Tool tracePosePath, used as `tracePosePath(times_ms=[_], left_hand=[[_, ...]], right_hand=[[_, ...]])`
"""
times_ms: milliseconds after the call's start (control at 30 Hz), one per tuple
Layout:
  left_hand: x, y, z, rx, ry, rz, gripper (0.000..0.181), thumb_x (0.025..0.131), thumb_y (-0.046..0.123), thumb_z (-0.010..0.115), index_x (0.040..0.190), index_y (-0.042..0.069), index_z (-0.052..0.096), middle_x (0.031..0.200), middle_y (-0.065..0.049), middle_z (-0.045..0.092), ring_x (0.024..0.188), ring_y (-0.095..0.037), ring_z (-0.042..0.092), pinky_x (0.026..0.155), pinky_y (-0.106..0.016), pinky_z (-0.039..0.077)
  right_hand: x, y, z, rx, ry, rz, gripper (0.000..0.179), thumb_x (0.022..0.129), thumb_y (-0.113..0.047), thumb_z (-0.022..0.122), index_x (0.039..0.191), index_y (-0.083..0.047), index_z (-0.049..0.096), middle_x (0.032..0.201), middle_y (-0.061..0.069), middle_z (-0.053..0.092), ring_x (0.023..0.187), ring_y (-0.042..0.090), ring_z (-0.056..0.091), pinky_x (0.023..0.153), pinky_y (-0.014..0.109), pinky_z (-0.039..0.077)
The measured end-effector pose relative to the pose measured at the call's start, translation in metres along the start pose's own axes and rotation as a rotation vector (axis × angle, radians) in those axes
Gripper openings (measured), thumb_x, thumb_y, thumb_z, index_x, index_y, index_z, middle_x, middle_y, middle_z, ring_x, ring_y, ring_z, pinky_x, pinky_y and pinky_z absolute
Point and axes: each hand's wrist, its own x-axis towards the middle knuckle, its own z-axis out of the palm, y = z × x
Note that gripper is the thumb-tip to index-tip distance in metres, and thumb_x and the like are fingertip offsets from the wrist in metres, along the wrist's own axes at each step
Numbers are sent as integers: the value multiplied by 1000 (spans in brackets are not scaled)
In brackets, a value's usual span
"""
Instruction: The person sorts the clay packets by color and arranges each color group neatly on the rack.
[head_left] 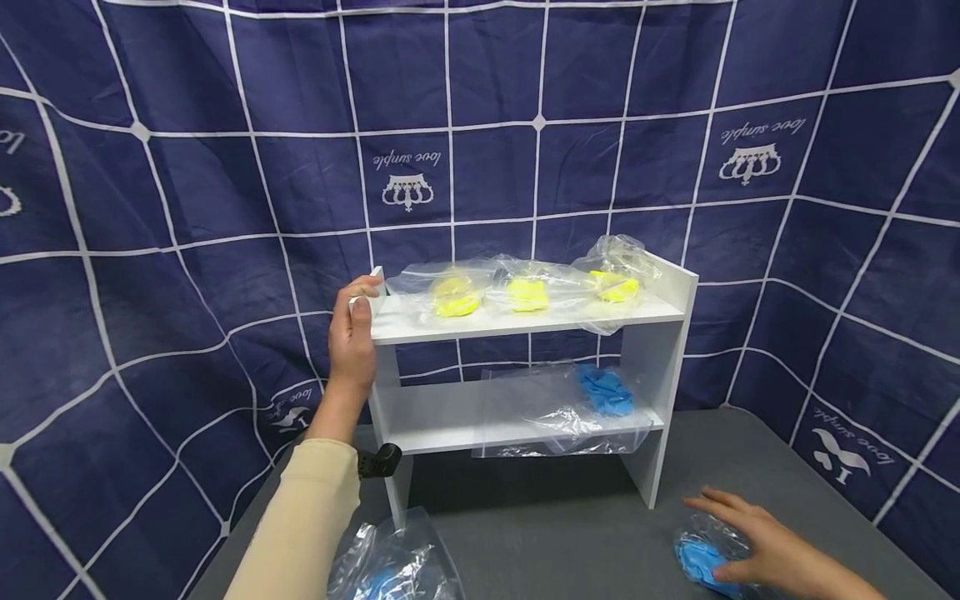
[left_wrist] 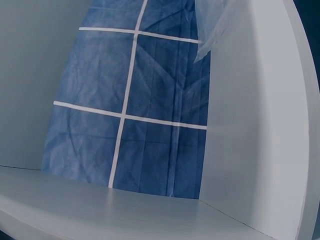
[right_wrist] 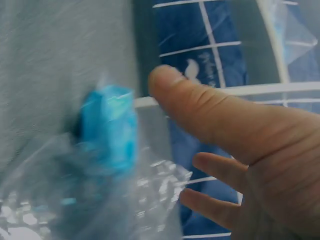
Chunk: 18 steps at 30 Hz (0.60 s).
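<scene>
My left hand [head_left: 352, 342] grips the upper left side panel of a small white two-tier shelf [head_left: 442, 412], thumb on the near edge and fingers over the far side. In the left wrist view only the shelf's boards [left_wrist: 280, 125] show, not the hand. My right hand [head_left: 772, 542] is spread, thumb apart from the fingers, beside a blue folded bundle [head_left: 697, 562] in a clear plastic bag on the grey table. The right wrist view shows a gap between that hand [right_wrist: 270, 135] and the blue bundle [right_wrist: 110, 127].
Yellow bundles [head_left: 528, 294] in clear bags lie along the top board. Another bagged blue bundle [head_left: 606, 390] sits at the right of the lower board, its bag hanging over the edge. A further clear bag [head_left: 408, 554] with something blue lies at front left. Dark blue gridded cloth [head_left: 300, 183] hangs behind.
</scene>
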Motion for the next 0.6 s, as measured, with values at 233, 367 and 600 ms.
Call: tracePosePath(times_ms=[233, 367, 600], left_hand=[[-3, 2, 0, 6, 5, -6, 26, 101, 12, 37, 103, -11, 50, 122, -25, 57, 125, -19, 50, 107, -24, 31], [-1, 2, 2, 1, 6, 5, 24, 100, 6, 35, 103, -14, 48, 120, -31, 54, 124, -21, 50, 107, -23, 31], [0, 12, 2, 5, 9, 12, 23, 99, 4, 34, 101, -15, 47, 119, -33, 53, 123, -22, 51, 106, -22, 32]], right_hand=[[-7, 28, 18, -29, -80, -9, 73, 72, -45, 76, 137, -26, 50, 130, 34, 49, 110, 29, 57, 67, 63, 45], [-9, 36, 23, -70, -75, -31, 67, 74, -48, 73, 135, -28, 53, 126, 28, 53, 108, 14, 57, 71, 51, 50], [-9, 46, 32, -108, 4, -191, 56, 77, -42, 74, 128, -28, 58, 122, 3, 61, 108, -8, 50, 71, 16, 45]])
